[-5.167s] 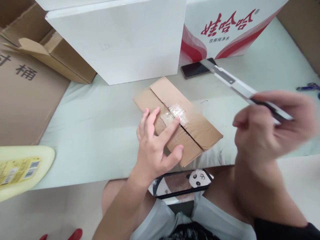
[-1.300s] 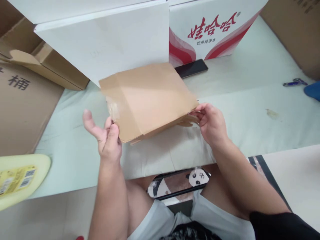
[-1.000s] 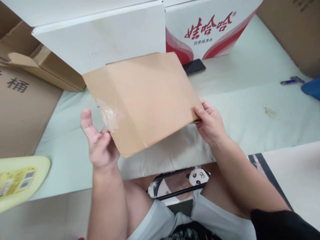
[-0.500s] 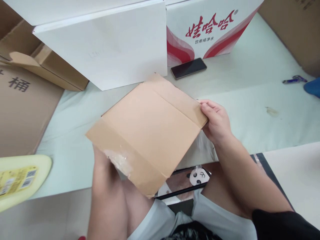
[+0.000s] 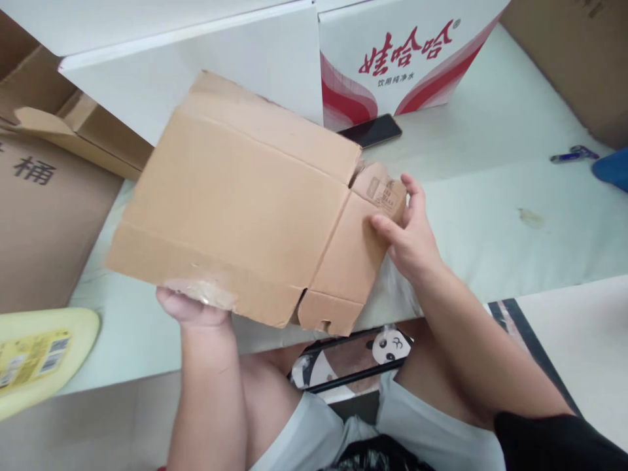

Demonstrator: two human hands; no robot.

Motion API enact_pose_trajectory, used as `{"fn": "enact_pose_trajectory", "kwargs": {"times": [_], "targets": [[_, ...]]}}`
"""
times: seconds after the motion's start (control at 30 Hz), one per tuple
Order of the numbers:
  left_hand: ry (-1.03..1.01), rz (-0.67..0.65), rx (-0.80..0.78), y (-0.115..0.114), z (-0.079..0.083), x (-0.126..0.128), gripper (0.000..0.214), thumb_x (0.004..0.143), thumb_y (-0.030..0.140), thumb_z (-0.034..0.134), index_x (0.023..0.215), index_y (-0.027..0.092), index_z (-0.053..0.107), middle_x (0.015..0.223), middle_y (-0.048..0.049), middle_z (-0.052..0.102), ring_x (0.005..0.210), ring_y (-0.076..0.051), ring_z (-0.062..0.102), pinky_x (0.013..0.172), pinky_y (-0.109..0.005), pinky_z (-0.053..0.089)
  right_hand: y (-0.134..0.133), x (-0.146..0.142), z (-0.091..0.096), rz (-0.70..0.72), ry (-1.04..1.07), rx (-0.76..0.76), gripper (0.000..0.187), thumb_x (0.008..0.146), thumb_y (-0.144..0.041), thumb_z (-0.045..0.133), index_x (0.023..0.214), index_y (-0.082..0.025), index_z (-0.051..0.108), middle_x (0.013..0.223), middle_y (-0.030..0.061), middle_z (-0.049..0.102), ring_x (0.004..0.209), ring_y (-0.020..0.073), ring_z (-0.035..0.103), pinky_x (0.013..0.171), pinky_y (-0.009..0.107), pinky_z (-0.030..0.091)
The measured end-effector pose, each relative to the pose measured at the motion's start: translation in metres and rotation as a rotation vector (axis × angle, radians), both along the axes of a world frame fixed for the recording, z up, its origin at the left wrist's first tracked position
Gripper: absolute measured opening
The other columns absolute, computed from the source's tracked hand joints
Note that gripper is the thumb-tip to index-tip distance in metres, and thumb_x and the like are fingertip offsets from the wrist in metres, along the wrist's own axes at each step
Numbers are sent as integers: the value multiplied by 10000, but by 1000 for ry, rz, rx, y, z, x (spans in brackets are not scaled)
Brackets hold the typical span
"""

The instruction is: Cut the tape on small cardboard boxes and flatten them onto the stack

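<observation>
A flattened brown cardboard box [image 5: 235,216] is held up in front of me, above the pale green surface [image 5: 490,216]. Its flaps hang open and a patch of clear tape sticks to its lower left edge. My left hand [image 5: 189,306] grips that lower edge from beneath, with most of its fingers hidden behind the cardboard. My right hand [image 5: 409,232] presses its fingers and thumb on the box's right side panel, near a small printed flap.
A big white box [image 5: 196,85] and a red-and-white printed carton [image 5: 407,59] stand behind. A dark phone [image 5: 370,131] lies by them. Brown cartons [image 5: 44,196] lie left, a yellow container [image 5: 39,353] lower left. Another phone with a panda case [image 5: 358,360] rests on my lap.
The box was cut with a knife earlier, then picked up. In the last half second it has been turned and unfolded, so that its side panel and end flaps now show on the right.
</observation>
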State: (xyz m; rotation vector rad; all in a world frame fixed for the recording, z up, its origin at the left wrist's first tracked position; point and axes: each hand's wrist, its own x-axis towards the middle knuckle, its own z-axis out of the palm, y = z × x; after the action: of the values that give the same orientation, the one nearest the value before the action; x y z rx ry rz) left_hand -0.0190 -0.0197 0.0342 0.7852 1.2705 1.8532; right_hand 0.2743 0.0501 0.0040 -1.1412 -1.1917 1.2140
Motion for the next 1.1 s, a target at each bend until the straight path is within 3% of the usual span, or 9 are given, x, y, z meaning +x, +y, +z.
{"fn": "enact_pose_trajectory", "kwargs": {"times": [0.13, 0.23, 0.33, 0.43, 0.53, 0.67, 0.8, 0.97, 1.1], "targets": [[97, 79, 216, 6, 10, 7, 595, 761, 702, 682, 1208, 310, 679, 1244, -7, 752, 1418, -289, 533, 1141, -424, 497, -1, -3, 3, 68, 211, -106, 678, 659, -597, 855, 1160, -281, 525, 1234, 75, 690, 1118, 277, 698, 919, 446, 617], [106, 62, 284, 4, 18, 11, 732, 728, 817, 667, 1226, 281, 680, 1285, -44, 726, 1443, -325, 505, 1145, -447, 496, -4, -2, 5, -101, 80, 31, 550, 716, -551, 832, 1092, -275, 542, 1070, 40, 685, 1025, 245, 691, 895, 416, 601], [-44, 6, 239, -1, 19, 8, 722, 795, 801, 604, 1268, 258, 655, 1240, -68, 738, 1373, -351, 574, 1078, -475, 548, -5, 3, 13, -291, -29, 170, 433, 779, -478, 780, 1088, -277, 553, 1036, 32, 663, 1007, 228, 676, 920, 405, 584], [-136, -60, 7, -5, 12, -2, 681, 621, 563, 871, 1190, 240, 680, 1069, -50, 788, 1177, -313, 699, 936, -395, 624, -13, 9, 26, -362, 14, 217, 524, 749, -461, 803, 1175, -307, 540, 1124, 36, 675, 1055, 231, 690, 929, 408, 593], [-196, -70, -165, -6, 0, -9, 531, 539, 298, 916, 1025, 248, 707, 937, -25, 798, 1004, -251, 751, 834, -326, 642, -40, 16, 29, -208, 151, 65, 604, 718, -628, 787, 1180, -303, 574, 1171, 72, 717, 1065, 286, 726, 861, 460, 634], [-265, -192, -222, -6, -6, -1, 363, 619, 320, 841, 942, 251, 689, 981, -50, 796, 968, -272, 757, 778, -373, 648, -93, 42, 9, 6, 14, -236, 608, 548, -596, 923, 998, -277, 667, 957, 100, 786, 970, 368, 760, 806, 540, 657], [-266, -176, -421, -4, -1, 8, 331, 650, 297, 783, 947, 229, 655, 971, -31, 771, 809, -184, 742, 683, -275, 576, -120, 86, 8, -313, -193, -237, 528, 572, -594, 911, 930, -263, 708, 1028, 132, 792, 1073, 403, 740, 956, 619, 610], [-202, -206, -434, -7, 7, 2, 256, 655, 365, 736, 826, 207, 631, 873, -19, 714, 757, -155, 690, 682, -254, 531, -97, 134, 54, -799, -528, -1, 365, 707, -533, 815, 966, -301, 705, 1258, 170, 732, 1252, 391, 672, 1130, 560, 504], [-149, -266, -412, -10, 11, -1, 309, 627, 419, 759, 806, 205, 626, 831, -17, 682, 737, -159, 654, 692, -284, 535, -43, 162, 77, -780, -665, 83, 220, 764, -454, 750, 787, -306, 588, 1219, 248, 701, 1305, 470, 609, 1132, 636, 419]]}}
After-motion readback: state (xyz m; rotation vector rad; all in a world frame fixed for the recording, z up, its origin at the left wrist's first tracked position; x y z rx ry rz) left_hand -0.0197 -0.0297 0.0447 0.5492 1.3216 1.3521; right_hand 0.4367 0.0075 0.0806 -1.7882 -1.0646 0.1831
